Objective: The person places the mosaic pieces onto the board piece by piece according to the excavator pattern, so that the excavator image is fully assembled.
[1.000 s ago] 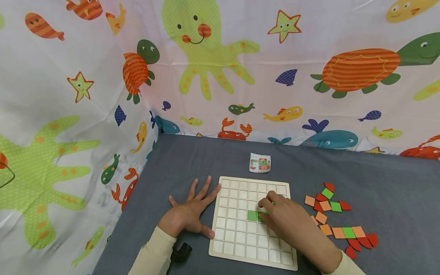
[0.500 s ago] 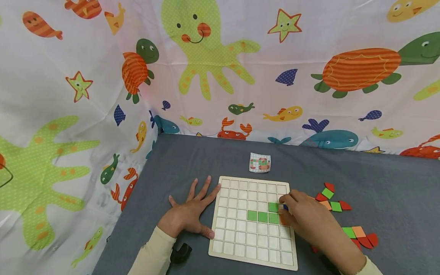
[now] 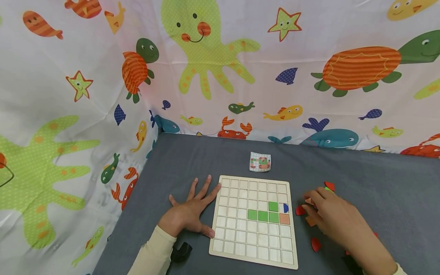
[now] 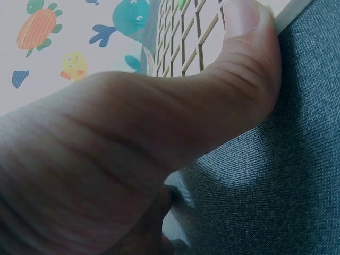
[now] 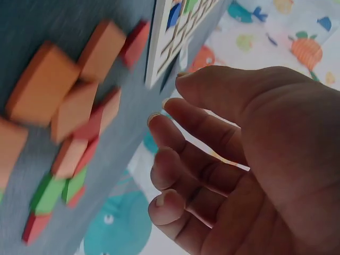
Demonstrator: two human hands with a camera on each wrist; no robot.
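My left hand [image 3: 190, 212] lies with fingers spread at the left side of a wooden grid board [image 3: 237, 250]; in the left wrist view the thumb [image 4: 247, 58] presses its rim. Several green tiles [image 3: 263, 216] sit in the board's cells, with an orange tile [image 3: 284, 218] and a partly blue piece [image 3: 286, 208] near the right edge. Right of the board, my right hand [image 3: 331, 215] hovers over loose tiles, partly hiding them. Seen from the right wrist, its fingers are loosely bent, with nothing between them, beside orange tiles [image 5: 45, 82] and green tiles [image 5: 48, 192].
A small printed card [image 3: 260, 162] with a coloured grid pattern lies behind the board. Red pieces [image 3: 316, 244] are scattered right of the board. A black curved object [image 3: 181, 253] rests near my left wrist. A sea-animal curtain [image 3: 220, 76] borders the grey table [image 3: 199, 156].
My right hand has moved right, from the board to over the loose tiles, uncovering the green tiles, orange tile and blue piece. Some loose pieces have shifted. My left hand has stayed in place.
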